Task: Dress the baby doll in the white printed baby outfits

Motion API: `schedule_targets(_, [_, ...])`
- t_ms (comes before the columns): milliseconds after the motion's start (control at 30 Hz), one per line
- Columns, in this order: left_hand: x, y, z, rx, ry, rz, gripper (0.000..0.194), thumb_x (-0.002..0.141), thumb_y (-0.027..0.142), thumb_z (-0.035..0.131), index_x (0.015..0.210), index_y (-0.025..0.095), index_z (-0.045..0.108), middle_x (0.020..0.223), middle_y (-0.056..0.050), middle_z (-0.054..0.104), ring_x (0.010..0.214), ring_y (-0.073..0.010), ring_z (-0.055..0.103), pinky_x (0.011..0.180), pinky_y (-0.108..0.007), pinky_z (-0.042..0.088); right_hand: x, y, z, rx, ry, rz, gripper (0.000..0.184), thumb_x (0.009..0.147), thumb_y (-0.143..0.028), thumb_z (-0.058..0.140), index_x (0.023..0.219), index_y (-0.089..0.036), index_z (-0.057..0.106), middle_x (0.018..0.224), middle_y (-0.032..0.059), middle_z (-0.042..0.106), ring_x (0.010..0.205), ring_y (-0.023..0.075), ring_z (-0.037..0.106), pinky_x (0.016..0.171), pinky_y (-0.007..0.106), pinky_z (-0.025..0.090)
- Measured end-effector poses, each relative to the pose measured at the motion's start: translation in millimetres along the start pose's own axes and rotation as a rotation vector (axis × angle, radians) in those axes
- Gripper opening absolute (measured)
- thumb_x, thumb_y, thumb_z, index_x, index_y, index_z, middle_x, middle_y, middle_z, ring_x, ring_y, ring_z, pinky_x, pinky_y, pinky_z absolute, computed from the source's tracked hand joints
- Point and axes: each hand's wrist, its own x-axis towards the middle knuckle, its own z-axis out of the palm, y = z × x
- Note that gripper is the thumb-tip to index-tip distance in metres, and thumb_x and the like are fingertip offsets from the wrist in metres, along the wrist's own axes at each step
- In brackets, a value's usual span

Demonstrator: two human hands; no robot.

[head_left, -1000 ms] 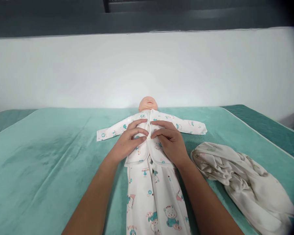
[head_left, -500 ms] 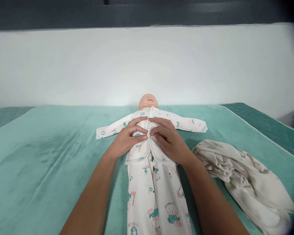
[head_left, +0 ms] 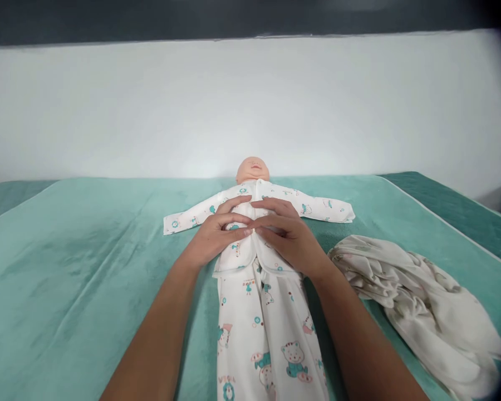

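Observation:
A baby doll [head_left: 253,169] lies on its back, its head toward the wall and its sleeves spread to both sides. It wears a white printed baby jacket [head_left: 239,256] and matching trousers [head_left: 271,328]. My left hand [head_left: 211,236] pinches the jacket's front edge at the belly, thumb and index finger together. From the other side my right hand [head_left: 292,235] closes on the same spot, its fingertips meeting the left ones. A small pale fastening there is mostly hidden under the fingers. The other fingers of both hands rest curved over the chest.
A teal plush blanket [head_left: 108,250] lies under the doll. To the right of my right forearm is a crumpled whitish printed cloth [head_left: 426,306]. Behind the bed rises a white wall [head_left: 250,100], with a dark band [head_left: 250,19] above.
My right fingertips have shifted in over the small fastening, which showed more plainly before. Both hands stay at the jacket front. The view has tilted very slightly.

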Motion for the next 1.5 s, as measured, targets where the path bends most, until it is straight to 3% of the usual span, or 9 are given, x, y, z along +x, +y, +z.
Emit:
schedule_targets(133, [-0.2, 0.5, -0.4, -0.01, -0.015, -0.002, 0.013, 0.086, 0.035, 0.066, 0.094, 0.033, 0.076, 0.154, 0.003, 0.042, 0.145, -0.03, 0.034, 0.111, -0.05, 0.041, 0.0, -0.5, -3.6, 0.024, -0.042, 0.014, 0.025, 0.089, -0.017, 0.061, 0.1, -0.035, 0.074, 0.133, -0.0022, 0.061, 0.137, 0.0224, 0.041, 0.115, 0.05, 0.036])
schedule_targets(367, [-0.2, 1.2, 0.7, 0.007, 0.016, 0.01, 0.011, 0.088, 0.034, 0.063, 0.089, 0.03, 0.073, 0.152, 0.002, 0.044, 0.144, -0.0298, 0.034, 0.115, -0.05, 0.036, -0.3, -1.3, -1.1, 0.06, 0.032, 0.024, 0.016, 0.087, -0.018, 0.063, 0.089, -0.03, 0.073, 0.126, 0.0007, 0.066, 0.135, 0.0243, 0.046, 0.111, 0.05, 0.041])
schedule_targets(500, [-0.8, 3.9, 0.5, 0.027, 0.013, -0.006, 0.01, 0.087, 0.033, 0.064, 0.084, 0.028, 0.072, 0.152, 0.001, 0.043, 0.143, -0.0307, 0.036, 0.104, -0.047, 0.046, 0.2, 0.2, 2.7, 0.051, 0.098, -0.029, 0.018, 0.089, -0.017, 0.061, 0.086, -0.029, 0.073, 0.116, 0.0007, 0.071, 0.127, 0.0234, 0.053, 0.11, 0.049, 0.043])
schedule_targets(700, [-1.3, 3.8, 0.0, -0.011, -0.007, -0.005, 0.01, 0.086, 0.032, 0.066, 0.093, 0.029, 0.072, 0.155, 0.0, 0.039, 0.142, -0.0316, 0.037, 0.085, -0.039, 0.055, 2.3, 0.5, 5.6, 0.014, 0.105, -0.12, 0.02, 0.093, -0.017, 0.056, 0.09, -0.03, 0.071, 0.102, -0.0024, 0.074, 0.116, 0.0211, 0.06, 0.11, 0.047, 0.042])
schedule_targets(867, [-1.1, 3.3, -0.9, 0.022, -0.024, 0.0, 0.014, 0.088, 0.034, 0.063, 0.098, 0.032, 0.073, 0.155, 0.002, 0.038, 0.146, -0.0307, 0.031, 0.097, -0.043, 0.052, 3.7, -2.7, 5.1, -0.053, 0.114, -0.097, 0.019, 0.092, -0.016, 0.055, 0.089, -0.029, 0.07, 0.1, 0.0004, 0.072, 0.111, 0.0223, 0.06, 0.103, 0.044, 0.045])
schedule_targets(1067, [1.6, -0.3, 4.4, 0.056, 0.029, 0.046, 0.018, 0.093, 0.038, 0.058, 0.098, 0.03, 0.073, 0.152, 0.001, 0.044, 0.143, -0.0265, 0.036, 0.118, -0.046, 0.032, 4.3, -3.8, 3.7, -0.068, 0.1, -0.066, 0.022, 0.089, -0.012, 0.056, 0.097, -0.029, 0.067, 0.104, 0.0004, 0.07, 0.112, 0.0231, 0.056, 0.102, 0.043, 0.043])
schedule_targets(1233, [3.6, 0.0, 9.4, 0.094, 0.076, 0.068, 0.017, 0.093, 0.038, 0.058, 0.093, 0.028, 0.071, 0.148, 0.001, 0.048, 0.142, -0.025, 0.037, 0.119, -0.046, 0.029, 3.6, -3.4, 5.4, -0.057, 0.094, -0.057, 0.027, 0.094, -0.013, 0.049, 0.107, -0.029, 0.065, 0.108, 0.0016, 0.069, 0.116, 0.0228, 0.052, 0.101, 0.042, 0.043])
schedule_targets(1500, [2.3, 3.0, 9.4, 0.12, 0.061, 0.039, 0.014, 0.092, 0.035, 0.059, 0.092, 0.028, 0.071, 0.15, 0.001, 0.046, 0.143, -0.0252, 0.035, 0.118, -0.045, 0.029, 2.4, -3.6, 7.0, -0.134, 0.112, -0.07, 0.023, 0.098, -0.014, 0.045, 0.1, -0.025, 0.065, 0.096, 0.0022, 0.068, 0.101, 0.0217, 0.053, 0.093, 0.039, 0.044])
